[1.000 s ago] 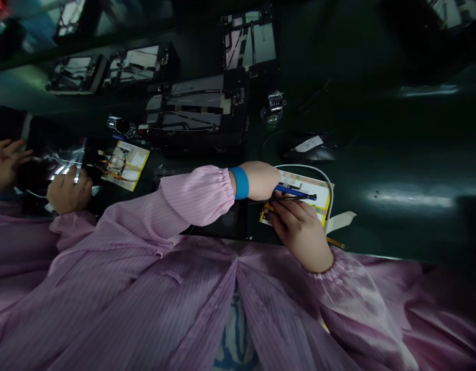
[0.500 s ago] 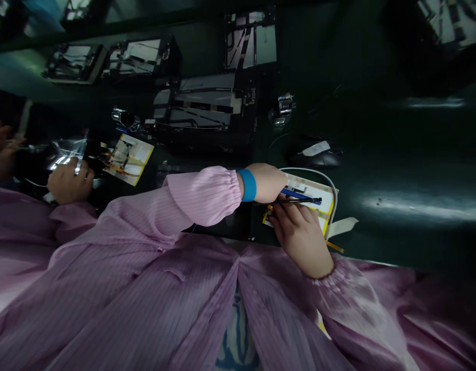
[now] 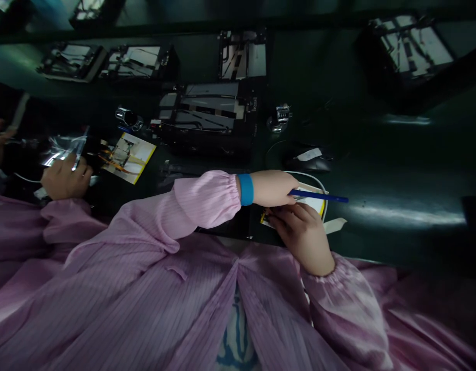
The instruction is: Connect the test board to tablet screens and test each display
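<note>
Now the slim, straight blue stick [image 3: 323, 196], clamped in the left hand [image 3: 269, 187], is extended farther right, over the white yellow-edged panel [image 3: 316, 205]; the right hand's grip [image 3: 306, 239] cannot be told.

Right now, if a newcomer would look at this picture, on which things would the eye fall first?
Probably first on the bright blue wristband at the wrist of the left hand, and on the blue stick that juts rightward from its fingers. Just below the stick, the right hand lies over a yellow-edged white panel. Beyond the hands, a large dark device with a grey face stands out.
</note>
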`<state>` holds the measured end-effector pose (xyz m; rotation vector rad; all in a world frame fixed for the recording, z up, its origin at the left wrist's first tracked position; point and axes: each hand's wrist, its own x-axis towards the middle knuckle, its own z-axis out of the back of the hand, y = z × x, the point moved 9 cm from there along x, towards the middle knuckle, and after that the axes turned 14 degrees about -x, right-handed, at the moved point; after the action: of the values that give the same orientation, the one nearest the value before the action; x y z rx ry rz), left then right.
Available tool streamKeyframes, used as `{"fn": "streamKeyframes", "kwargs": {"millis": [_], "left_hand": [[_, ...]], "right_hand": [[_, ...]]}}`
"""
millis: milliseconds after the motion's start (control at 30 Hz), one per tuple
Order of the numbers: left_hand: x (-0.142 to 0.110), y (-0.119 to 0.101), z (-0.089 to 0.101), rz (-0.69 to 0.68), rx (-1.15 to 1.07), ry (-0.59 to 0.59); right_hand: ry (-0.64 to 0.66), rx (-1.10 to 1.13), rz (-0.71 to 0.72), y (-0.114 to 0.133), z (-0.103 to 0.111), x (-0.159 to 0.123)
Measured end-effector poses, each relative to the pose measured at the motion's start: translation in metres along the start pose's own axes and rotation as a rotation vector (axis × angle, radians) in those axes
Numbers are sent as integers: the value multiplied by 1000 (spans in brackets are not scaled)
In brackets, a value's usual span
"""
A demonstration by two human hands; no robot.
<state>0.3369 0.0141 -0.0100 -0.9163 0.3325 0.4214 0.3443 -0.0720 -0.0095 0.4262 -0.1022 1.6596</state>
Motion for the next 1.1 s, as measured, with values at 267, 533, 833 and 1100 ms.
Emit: {"fn": "streamKeyframes", "kwargs": {"millis": [267,533,833,1100], "left_hand": [[-43,16,8,-59,-736,-25],[-68,22,9,-182,-825,-160],[-75,14,12,-312,-1011,-135],[-74,17,14,-269,-861,-160]], "right_hand": [[331,624,-141,-36,40,-10],[514,971,335,12,48,8],[370,1018,112,10,37,35],[491,969,-264,-6,10,29]]}}
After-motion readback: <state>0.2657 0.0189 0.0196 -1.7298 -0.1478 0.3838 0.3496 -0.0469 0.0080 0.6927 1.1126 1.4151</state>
